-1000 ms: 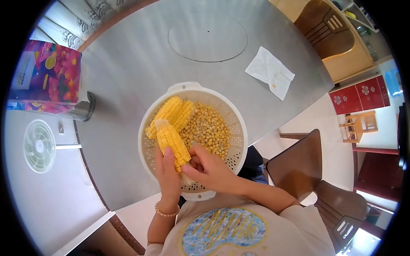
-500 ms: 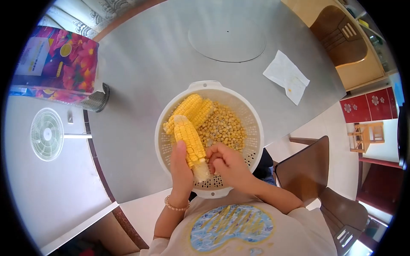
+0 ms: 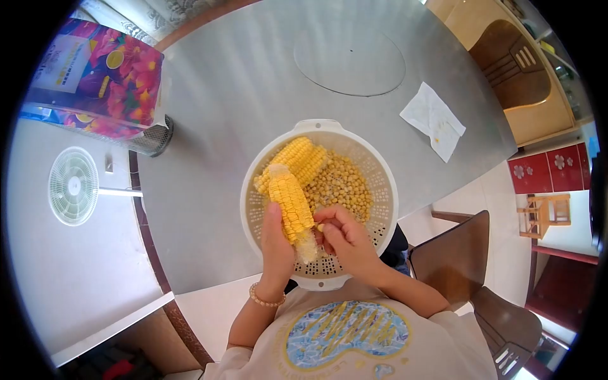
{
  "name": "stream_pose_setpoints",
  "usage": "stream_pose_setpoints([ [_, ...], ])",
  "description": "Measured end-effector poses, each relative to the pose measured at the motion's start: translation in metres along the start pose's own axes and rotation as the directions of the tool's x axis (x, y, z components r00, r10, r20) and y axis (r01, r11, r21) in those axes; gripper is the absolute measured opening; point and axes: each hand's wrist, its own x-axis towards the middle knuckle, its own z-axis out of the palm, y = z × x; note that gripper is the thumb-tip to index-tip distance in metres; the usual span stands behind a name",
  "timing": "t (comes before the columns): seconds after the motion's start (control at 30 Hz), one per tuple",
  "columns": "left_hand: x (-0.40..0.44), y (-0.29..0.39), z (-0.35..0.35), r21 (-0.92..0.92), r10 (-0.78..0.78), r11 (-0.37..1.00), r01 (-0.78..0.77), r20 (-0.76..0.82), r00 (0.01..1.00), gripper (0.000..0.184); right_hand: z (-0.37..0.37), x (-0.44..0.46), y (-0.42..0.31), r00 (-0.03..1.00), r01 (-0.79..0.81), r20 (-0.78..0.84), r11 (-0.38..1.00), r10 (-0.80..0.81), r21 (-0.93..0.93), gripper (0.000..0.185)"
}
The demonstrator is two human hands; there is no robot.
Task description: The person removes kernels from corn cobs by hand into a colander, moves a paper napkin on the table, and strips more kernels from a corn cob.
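Note:
My left hand (image 3: 277, 237) is wrapped around an ear of corn (image 3: 290, 201), tilted over a white colander (image 3: 387, 190). At its lower end the ear shows a bare, pale stretch of cob. Close against the ear's right side, my right hand (image 3: 347, 239) is closed in a pinch, with a small yellow corn kernel (image 3: 320, 227) showing at the thumb and fingertips. More ears of corn (image 3: 297, 154) lie inside the colander at the upper left. Loose kernels (image 3: 345, 187) are heaped on its right side.
The colander is at the near edge of a grey round table (image 3: 209, 190). A crumpled white tissue (image 3: 434, 121) lies at the right. A flowered packet (image 3: 101, 82) sits on a mesh basket (image 3: 155, 138) at the left. Brown chairs (image 3: 451, 253) stand right.
The view has shifted slightly, so the colander appears further right. My right hand has shifted a little along the ear, and a kernel now shows at its fingertips. My left hand keeps its hold.

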Motion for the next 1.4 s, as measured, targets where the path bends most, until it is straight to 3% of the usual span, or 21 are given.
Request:
stream_pose_setpoints([
  [0.03,0.0,0.001,-0.001,-0.043,-0.061,0.997,0.061,0.009,0.998,0.037,-0.002,0.0,0.002,0.999,-0.045,0.004,0.991,0.045,0.125,0.023],
  [0.17,0.002,0.001,0.001,-0.003,0.017,1.0,-0.017,0.026,1.0,0.034,0.003,0.001,-0.002,1.0,0.027,-0.011,0.985,-0.025,0.168,0.023],
  [0.23,0.001,0.006,0.008,0.036,0.066,0.997,-0.066,-0.006,0.998,0.032,0.009,0.002,0.002,0.98,0.156,-0.088,0.966,-0.177,-0.206,0.035],
  [0.27,0.0,0.006,0.007,0.036,0.066,0.997,-0.066,-0.006,0.998,0.032,0.01,0.002,0.0,0.98,0.156,-0.088,0.966,-0.177,-0.206,0.035],
  [0.33,-0.001,0.006,0.006,0.213,0.145,0.965,-0.15,0.04,0.989,0.032,0.011,0.001,-0.009,0.991,0.075,-0.072,0.92,-0.111,-0.384,0.042],
  [0.47,-0.001,0.002,0.007,0.18,0.127,0.975,-0.13,0.03,0.991,0.033,0.012,0.0,-0.013,0.995,0.059,-0.045,0.884,-0.09,-0.463,0.043],
  [0.53,-0.003,0.006,0.009,0.347,0.243,0.904,-0.249,0.06,0.968,0.034,0.014,0.0,-0.006,0.964,0.201,-0.03,0.801,-0.264,-0.564,0.041],
  [0.73,0.0,-0.004,0.005,0.501,0.296,0.81,-0.305,0.101,0.95,0.034,0.017,0.0,0.0,0.954,0.201,-0.015,0.675,-0.3,-0.709,0.032],
  [0.77,0.001,-0.005,0.003,0.501,0.296,0.81,-0.305,0.101,0.95,0.034,0.015,0.001,0.001,0.954,0.201,-0.015,0.675,-0.3,-0.71,0.032],
  [0.83,0.003,-0.001,0.001,0.208,0.101,0.971,-0.119,0.094,0.99,0.034,0.009,0.001,0.004,0.977,0.077,-0.127,0.843,-0.17,-0.533,0.027],
  [0.87,0.001,0.003,0.004,0.208,0.101,0.971,-0.119,0.094,0.99,0.034,0.006,0.002,0.006,0.977,0.078,-0.127,0.843,-0.17,-0.533,0.027],
  [0.93,-0.006,0.013,0.014,0.207,0.114,0.971,-0.118,0.028,0.993,0.034,0.002,0.003,0.008,0.995,0.039,-0.075,0.97,-0.059,-0.239,0.027],
  [0.97,-0.005,0.012,0.015,0.206,0.114,0.971,-0.118,0.028,0.993,0.034,0.002,0.002,0.006,0.996,0.039,-0.074,0.97,-0.058,-0.24,0.027],
  [1.03,-0.001,0.008,0.016,0.072,0.156,0.985,-0.154,-0.027,0.987,0.033,0.006,0.001,-0.001,0.997,0.063,-0.036,0.993,-0.066,-0.1,0.033],
  [1.07,-0.001,0.007,0.012,0.073,0.157,0.985,-0.154,-0.028,0.987,0.033,0.007,0.0,-0.002,0.997,0.062,-0.035,0.993,-0.066,-0.1,0.033],
  [1.13,0.0,0.003,0.006,0.232,0.181,0.955,-0.183,0.032,0.983,0.033,0.009,0.0,-0.004,0.989,0.127,-0.043,0.952,-0.144,-0.279,0.045],
  [1.4,-0.002,0.002,0.009,0.352,0.235,0.904,-0.241,0.061,0.97,0.032,0.013,0.001,-0.008,0.986,0.131,-0.009,0.816,-0.165,-0.563,0.037],
])
